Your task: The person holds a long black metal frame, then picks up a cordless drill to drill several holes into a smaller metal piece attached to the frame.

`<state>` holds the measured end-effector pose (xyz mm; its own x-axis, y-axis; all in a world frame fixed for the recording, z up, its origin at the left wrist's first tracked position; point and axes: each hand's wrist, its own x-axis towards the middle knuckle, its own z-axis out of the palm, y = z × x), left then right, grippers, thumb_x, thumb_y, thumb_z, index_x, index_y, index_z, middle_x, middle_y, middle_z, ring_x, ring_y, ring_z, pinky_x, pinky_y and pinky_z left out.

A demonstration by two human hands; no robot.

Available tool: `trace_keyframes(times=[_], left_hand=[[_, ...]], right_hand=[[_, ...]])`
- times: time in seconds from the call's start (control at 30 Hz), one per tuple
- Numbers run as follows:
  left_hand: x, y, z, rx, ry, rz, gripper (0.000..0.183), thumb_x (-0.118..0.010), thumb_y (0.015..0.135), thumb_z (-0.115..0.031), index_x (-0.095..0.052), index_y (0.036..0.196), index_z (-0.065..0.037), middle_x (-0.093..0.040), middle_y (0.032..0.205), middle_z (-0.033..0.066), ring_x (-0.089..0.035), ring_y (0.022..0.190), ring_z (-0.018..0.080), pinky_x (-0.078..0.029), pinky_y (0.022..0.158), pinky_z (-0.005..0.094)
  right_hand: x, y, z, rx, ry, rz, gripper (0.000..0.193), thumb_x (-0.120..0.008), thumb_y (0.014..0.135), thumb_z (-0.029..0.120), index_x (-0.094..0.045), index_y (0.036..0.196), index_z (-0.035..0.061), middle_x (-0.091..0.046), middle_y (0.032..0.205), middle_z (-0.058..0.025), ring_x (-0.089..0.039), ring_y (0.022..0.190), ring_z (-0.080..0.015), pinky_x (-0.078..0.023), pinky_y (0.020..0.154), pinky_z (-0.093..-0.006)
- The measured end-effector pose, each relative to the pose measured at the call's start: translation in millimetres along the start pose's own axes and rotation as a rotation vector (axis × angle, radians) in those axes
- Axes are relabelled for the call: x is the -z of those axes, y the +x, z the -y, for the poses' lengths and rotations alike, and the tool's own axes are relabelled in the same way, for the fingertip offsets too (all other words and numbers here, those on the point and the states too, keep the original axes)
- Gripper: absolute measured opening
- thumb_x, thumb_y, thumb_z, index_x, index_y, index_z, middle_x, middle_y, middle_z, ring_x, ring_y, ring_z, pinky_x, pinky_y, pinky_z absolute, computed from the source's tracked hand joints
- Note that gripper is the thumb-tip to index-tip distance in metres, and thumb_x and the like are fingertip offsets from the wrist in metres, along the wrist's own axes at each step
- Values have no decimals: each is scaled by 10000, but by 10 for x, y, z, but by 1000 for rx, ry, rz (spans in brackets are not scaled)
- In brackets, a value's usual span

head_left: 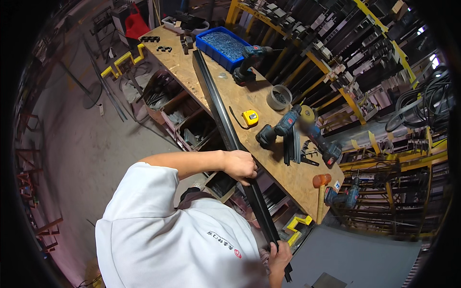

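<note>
A long black metal profile (217, 103) lies slantwise along the near edge of the wooden workbench (288, 177), its lower end sticking out past the bench beside my body. My left hand (240, 166) is closed over the profile near its middle, fingers wrapped across the top. Close to the lower end, my right hand (279, 257) grips the same profile, thumb on its upper side. A yellow tape measure (250, 117) rests on the bench just right of the profile. Further right are a cordless drill (278, 128) and several short black strips (293, 146).
Toward the far end stand a blue bin (211, 54) of small metal pieces and another cordless drill (248, 65). A round tub (279, 97), an angle grinder (319, 139) and a mallet (321, 181) line the right side. Shelves (194, 125) sit below the bench; racks of profiles rise beyond.
</note>
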<state>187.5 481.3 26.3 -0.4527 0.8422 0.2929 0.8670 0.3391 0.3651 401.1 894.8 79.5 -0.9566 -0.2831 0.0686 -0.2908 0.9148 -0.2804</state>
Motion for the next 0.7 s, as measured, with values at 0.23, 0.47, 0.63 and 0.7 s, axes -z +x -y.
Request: trace_keyframes(times=[0.23,0.47,0.63,0.7], left_hand=[[-46,-93,28,11,-30,-11,393,-755,872,-391,-625,783,-31,-625,804,143,-648,813,363,-548,691,465],[192,-78,44,36,-53,14,375,-795,836,-349,-619,873,-20,-608,921,171,-617,894,384,-535,760,488],[231,50,-32,130,8,76,525,-848,761,-300,-690,1154,11,-682,1166,201,-650,1061,409,-551,911,472],[78,-11,31,215,-111,78,513,-865,724,-208,-683,1142,26,-683,1166,226,-657,1028,454,-556,890,487]], right_hand=[[-129,22,-19,-1,16,-29,234,-777,882,208,-674,995,31,-622,936,-193,-623,901,-428,-503,765,-514],[-282,43,-15,-54,71,-106,241,-736,910,216,-680,998,-2,-628,971,-212,-590,957,-442,-493,860,-514],[-87,229,-6,-74,13,-247,320,-762,894,288,-716,1133,80,-633,1041,-133,-607,1036,-365,-513,912,-477],[-174,163,-35,-169,36,-132,216,-762,886,268,-674,959,85,-580,1031,-99,-574,1091,-313,-507,917,-438]])
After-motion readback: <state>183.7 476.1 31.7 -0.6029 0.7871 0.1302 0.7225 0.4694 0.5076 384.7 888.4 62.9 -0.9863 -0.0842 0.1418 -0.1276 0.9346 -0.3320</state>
